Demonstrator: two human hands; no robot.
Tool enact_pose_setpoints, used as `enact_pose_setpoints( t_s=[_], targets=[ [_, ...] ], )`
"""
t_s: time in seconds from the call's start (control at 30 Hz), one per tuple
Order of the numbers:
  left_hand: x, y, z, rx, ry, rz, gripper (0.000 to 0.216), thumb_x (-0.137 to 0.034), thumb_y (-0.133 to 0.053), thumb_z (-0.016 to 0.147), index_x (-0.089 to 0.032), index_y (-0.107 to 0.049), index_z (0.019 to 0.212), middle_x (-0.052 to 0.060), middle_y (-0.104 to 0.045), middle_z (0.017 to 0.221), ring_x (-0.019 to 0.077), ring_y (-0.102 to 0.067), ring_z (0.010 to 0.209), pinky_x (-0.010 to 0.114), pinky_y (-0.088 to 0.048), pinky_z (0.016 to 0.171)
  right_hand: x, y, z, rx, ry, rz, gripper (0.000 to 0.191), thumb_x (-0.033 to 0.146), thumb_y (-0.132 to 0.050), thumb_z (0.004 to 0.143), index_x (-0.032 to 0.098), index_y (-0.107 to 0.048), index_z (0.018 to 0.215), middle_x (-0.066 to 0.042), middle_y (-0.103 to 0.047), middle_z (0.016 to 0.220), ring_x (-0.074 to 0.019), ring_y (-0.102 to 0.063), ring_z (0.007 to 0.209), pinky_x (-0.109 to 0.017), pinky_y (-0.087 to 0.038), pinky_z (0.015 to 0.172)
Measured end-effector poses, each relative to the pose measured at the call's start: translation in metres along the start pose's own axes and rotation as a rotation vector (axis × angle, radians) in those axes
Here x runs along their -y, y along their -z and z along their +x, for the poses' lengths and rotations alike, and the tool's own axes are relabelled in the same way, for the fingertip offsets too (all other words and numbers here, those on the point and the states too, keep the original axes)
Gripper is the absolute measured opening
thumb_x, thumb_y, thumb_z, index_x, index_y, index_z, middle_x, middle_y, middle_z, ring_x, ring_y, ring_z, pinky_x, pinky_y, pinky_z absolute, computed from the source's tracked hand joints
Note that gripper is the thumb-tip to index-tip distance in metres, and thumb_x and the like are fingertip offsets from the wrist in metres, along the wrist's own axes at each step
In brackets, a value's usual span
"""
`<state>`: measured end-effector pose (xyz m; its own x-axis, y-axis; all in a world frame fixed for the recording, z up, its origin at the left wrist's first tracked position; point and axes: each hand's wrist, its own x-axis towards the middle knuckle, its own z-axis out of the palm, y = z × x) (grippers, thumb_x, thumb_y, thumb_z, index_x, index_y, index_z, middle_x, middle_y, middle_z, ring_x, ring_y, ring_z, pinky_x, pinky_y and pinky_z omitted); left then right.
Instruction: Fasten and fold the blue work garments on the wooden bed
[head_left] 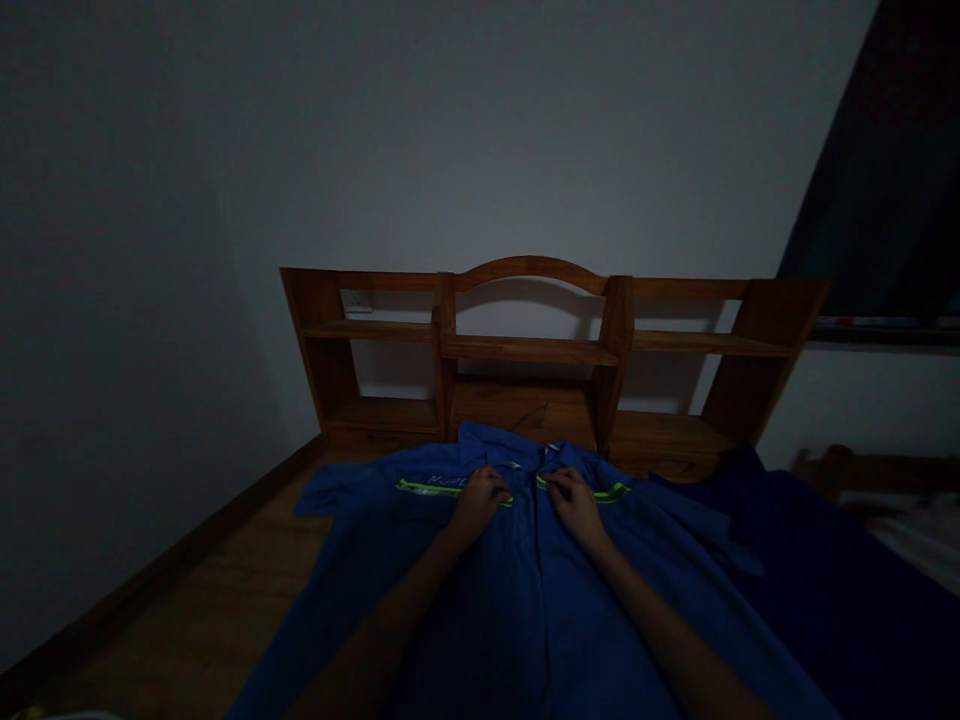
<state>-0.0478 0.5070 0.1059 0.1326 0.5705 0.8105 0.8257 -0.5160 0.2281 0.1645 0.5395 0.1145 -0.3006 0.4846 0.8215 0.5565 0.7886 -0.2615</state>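
A blue work shirt (pixel 517 600) with bright green reflective stripes across the chest lies spread, front up, on a wooden bed platform (pixel 225 600). Both my arms reach forward over it. My left hand (pixel 480 497) rests on the chest just left of the buttoned front, its fingers curled onto the cloth near the stripe. My right hand (pixel 574 500) sits just right of the front, fingers pinched on the fabric by the collar (pixel 510 445). The room is dim, so the fingertips are hard to read.
A wooden headboard shelf (pixel 529 350) with open compartments stands behind the shirt against a pale wall. More dark blue cloth (pixel 825 590) lies heaped to the right. A dark curtain (pixel 892 170) hangs at the upper right.
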Motion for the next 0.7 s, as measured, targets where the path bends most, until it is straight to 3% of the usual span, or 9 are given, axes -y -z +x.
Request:
enact_pose_setpoints(
  t_s=[0.17,0.33,0.53,0.7],
  targets=[
    [-0.001,-0.001,0.003,-0.016,0.057,-0.028,0.009,-0.016,-0.060,0.073,-0.018,-0.066,0.079,0.006,-0.062,0.089,0.0198,-0.054,0.094,0.034,-0.040,0.090,0.032,0.010,-0.002,-0.031,0.119,0.233,0.027,0.027,-0.044,0.088,0.021,-0.066,0.103,-0.005,-0.056,0.098,-0.0157,-0.054,0.093,-0.029,-0.044,0.084],
    [-0.016,-0.001,-0.003,-0.075,0.064,-0.064,0.020,-0.010,-0.040,0.081,-0.018,-0.058,0.084,0.006,-0.060,0.087,0.0167,-0.056,0.086,0.030,-0.043,0.080,0.052,-0.001,-0.011,-0.017,0.189,0.230,0.025,0.024,-0.048,0.087,0.023,-0.067,0.103,-0.005,-0.056,0.092,-0.0162,-0.053,0.090,-0.030,-0.044,0.081],
    [-0.030,-0.007,-0.008,-0.081,0.167,-0.392,0.014,-0.015,-0.040,0.080,-0.018,-0.053,0.084,0.001,-0.059,0.071,0.0124,-0.057,0.065,0.023,-0.043,0.061,0.046,-0.010,-0.018,-0.054,0.165,0.207,0.025,0.025,-0.047,0.088,0.023,-0.066,0.104,-0.005,-0.060,0.092,-0.0177,-0.054,0.091,-0.031,-0.043,0.083],
    [-0.026,-0.015,-0.007,-0.067,0.194,-0.701,0.011,-0.018,-0.049,0.075,-0.015,-0.055,0.083,0.001,-0.061,0.072,0.0125,-0.059,0.067,0.021,-0.044,0.060,0.044,-0.005,-0.014,-0.100,0.135,0.291,0.020,0.028,-0.049,0.087,0.022,-0.067,0.095,-0.004,-0.062,0.091,-0.0169,-0.056,0.089,-0.030,-0.043,0.082]
  ],
)
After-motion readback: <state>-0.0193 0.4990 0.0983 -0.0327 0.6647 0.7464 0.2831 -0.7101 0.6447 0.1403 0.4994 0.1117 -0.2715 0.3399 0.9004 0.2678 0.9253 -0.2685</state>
